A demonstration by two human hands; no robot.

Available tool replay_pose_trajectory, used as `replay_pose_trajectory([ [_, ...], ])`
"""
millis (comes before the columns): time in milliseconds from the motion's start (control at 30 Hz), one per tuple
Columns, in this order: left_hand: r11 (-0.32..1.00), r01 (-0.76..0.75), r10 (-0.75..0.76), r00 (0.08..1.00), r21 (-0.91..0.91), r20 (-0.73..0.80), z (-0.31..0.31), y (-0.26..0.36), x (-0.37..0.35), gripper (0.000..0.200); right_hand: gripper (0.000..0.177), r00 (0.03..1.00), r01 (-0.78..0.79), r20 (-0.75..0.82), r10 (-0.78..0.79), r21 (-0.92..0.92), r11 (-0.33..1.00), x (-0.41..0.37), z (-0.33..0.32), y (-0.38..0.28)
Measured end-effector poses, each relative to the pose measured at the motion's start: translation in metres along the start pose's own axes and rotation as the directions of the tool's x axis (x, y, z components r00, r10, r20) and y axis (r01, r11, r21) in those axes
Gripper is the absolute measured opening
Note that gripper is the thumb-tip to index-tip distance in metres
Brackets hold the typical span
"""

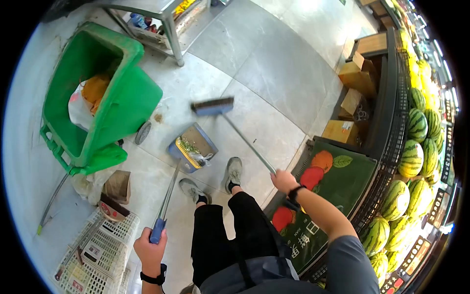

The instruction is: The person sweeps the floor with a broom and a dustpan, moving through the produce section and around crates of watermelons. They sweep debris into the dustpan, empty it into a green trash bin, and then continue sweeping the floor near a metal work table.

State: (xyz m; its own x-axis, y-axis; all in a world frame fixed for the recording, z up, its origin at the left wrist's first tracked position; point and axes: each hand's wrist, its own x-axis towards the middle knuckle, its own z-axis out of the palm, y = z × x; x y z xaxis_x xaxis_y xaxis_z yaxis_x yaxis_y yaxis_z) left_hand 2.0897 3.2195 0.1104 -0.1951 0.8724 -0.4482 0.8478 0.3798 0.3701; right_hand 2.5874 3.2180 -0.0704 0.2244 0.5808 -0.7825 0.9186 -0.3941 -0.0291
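Observation:
My left hand (150, 247) is closed round the blue grip of a long-handled dustpan (213, 140). The dustpan's grey-blue pan rests on the tiles in front of my shoes, with green scraps, a bit of clear plastic and a yellow comb-like edge inside. In my right hand (285, 181) is the metal pole of a broom (247, 140), gripped near its upper end. The broom's head (212, 107) lies beyond the dustpan, apart from it, with its dark bristles turned away from me. A small brown smudge (157, 117) marks the floor left of the broom head.
On the left stands a wheeled green bin (142, 90) with bags inside, its lid hanging open. Below it are a small cardboard box (117, 187) and white plastic crates (105, 252). A metal table (169, 36) stands behind. Watermelons (410, 158) line the right-hand display above cardboard boxes (340, 131).

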Motion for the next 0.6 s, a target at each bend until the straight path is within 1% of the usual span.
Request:
replay_pose_trajectory([
  [33, 1.000, 0.025, -0.025, 1.000, -0.013, -0.002, -0.001, -0.009, -0.003, 0.038, 0.048, 0.996, -0.035, 0.081, 0.038, -0.033, 0.999, -0.025, -0.019, -0.008],
  [67, 0.998, 0.049, -0.049, 0.999, -0.026, -0.003, -0.003, -0.017, -0.006, 0.038, 0.047, 0.996, 0.009, 0.087, -0.006, -0.038, 0.999, -0.035, -0.017, 0.003],
  [167, 0.985, 0.123, -0.128, 0.991, -0.125, -0.033, -0.013, -0.035, -0.015, 0.037, 0.047, 0.998, 0.010, 0.066, -0.008, -0.021, 1.000, -0.059, -0.042, -0.010],
  [200, 0.984, 0.128, -0.133, 0.990, -0.124, -0.040, -0.016, -0.042, -0.017, 0.037, 0.046, 0.998, 0.006, 0.065, -0.005, -0.010, 1.000, -0.062, -0.043, -0.014],
  [233, 0.984, 0.131, -0.137, 0.989, -0.122, -0.045, -0.020, -0.050, -0.017, 0.037, 0.047, 0.998, 0.045, 0.047, -0.044, -0.015, 0.999, -0.057, -0.046, -0.023],
  [333, 0.984, 0.131, -0.139, 0.988, -0.121, -0.062, -0.026, -0.066, -0.015, 0.037, 0.048, 0.995, 0.099, -0.021, -0.097, 0.085, 0.991, -0.020, -0.052, -0.068],
  [400, 0.987, 0.121, -0.130, 0.989, -0.108, -0.076, -0.027, -0.069, -0.013, 0.037, 0.048, 0.984, 0.152, -0.109, -0.142, 0.094, 0.984, 0.022, -0.053, -0.109],
  [433, 0.989, 0.113, -0.120, 0.989, -0.092, -0.082, -0.027, -0.069, -0.010, 0.037, 0.047, 0.986, 0.135, -0.111, -0.123, 0.108, 0.985, 0.042, -0.056, -0.134],
  [533, 0.995, 0.086, -0.090, 0.992, -0.049, -0.091, -0.025, -0.076, -0.003, 0.038, 0.041, 0.978, 0.149, -0.161, -0.131, 0.103, 0.983, 0.099, -0.057, -0.191],
  [600, 0.996, 0.073, -0.077, 0.993, -0.043, -0.088, -0.025, -0.082, 0.000, 0.038, 0.038, 0.979, 0.135, -0.161, -0.124, 0.063, 0.989, 0.102, -0.045, -0.200],
])
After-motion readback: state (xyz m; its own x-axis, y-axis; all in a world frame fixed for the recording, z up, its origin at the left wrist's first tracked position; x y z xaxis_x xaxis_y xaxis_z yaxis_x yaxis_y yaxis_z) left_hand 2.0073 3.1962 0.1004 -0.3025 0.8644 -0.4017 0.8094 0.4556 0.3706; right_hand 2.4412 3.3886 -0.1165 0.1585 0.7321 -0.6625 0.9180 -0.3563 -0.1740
